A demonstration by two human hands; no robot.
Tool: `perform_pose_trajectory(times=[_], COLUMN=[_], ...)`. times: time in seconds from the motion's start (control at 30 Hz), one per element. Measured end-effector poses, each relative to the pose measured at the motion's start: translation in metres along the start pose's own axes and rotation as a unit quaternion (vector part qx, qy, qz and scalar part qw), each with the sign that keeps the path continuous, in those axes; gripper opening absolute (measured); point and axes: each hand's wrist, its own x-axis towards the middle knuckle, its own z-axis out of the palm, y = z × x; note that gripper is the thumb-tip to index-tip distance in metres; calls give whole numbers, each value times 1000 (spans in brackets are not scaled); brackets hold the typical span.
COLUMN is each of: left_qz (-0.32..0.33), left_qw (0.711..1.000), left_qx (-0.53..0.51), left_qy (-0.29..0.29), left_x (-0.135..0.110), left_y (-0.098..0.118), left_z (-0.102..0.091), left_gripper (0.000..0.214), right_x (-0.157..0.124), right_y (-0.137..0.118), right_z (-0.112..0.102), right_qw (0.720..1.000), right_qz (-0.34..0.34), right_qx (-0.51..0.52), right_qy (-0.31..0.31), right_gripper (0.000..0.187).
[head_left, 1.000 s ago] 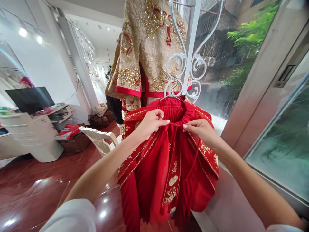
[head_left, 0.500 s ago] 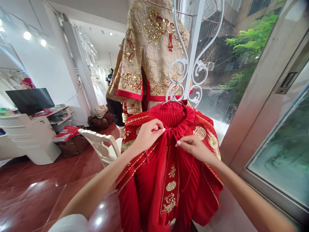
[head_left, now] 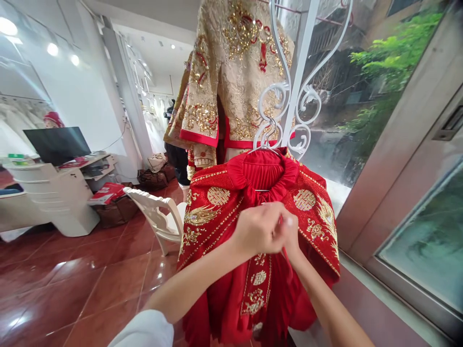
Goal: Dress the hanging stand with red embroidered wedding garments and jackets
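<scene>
A red garment (head_left: 224, 221) with gold embroidery and a gathered collar (head_left: 235, 176) hangs from a metal hanger (head_left: 268, 135). Just below its collar, my two hands meet in front of the chest. My left hand (head_left: 258, 229) is closed, its back toward me, and crosses partly over the right. Fingers bent, my right hand (head_left: 290, 229) presses against it. A bit of red tie cord (head_left: 280, 220) shows between them, and a red length hangs below the right hand. The fingertips are partly hidden and blurred.
Behind the red garment hangs a gold-and-cream jacket (head_left: 238, 82) by a white scrolled metal stand (head_left: 293, 86). A white chair (head_left: 159, 212) stands to the left, beyond it a desk (head_left: 54, 193) with a monitor (head_left: 58, 144). The window frame (head_left: 390, 193) is on the right.
My hands were apart at the collar, the left pinching the cord. Both have come together lower and to the right, and the left now overlaps the right. The view has shifted slightly left.
</scene>
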Motion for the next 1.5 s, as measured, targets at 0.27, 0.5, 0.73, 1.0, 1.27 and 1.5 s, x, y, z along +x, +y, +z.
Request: perform_pose_trajectory(times=[0.27,0.5,0.73,1.0,1.27,1.5], left_qz=[-364,-419,-362,-306,-166,-54], left_qw=[761,621,804,921,967,986], left_qx=[-537,-663,-470,-241,-192,156], left_qy=[-26,-17,-36,3,15,34], left_x=[-3,1,31,31,35,36], left_y=[-36,-47,-41,-78,-71,-68], left_z=[12,-11,-42,-64,-73,-71], left_gripper=[36,33,54,50,5,15], right_x=[-3,12,61,77,74,80], right_y=[-4,-1,-5,22,5,15], right_z=[2,-24,-49,-64,-100,-71], right_qw=[980,990,931,921,947,984], right_qz=[72,48,141,187,-59,79], right_qx=[182,126,336,339,-30,40], right_qy=[-28,37,5,49,-315,-153], right_gripper=[39,37,31,25,25,25])
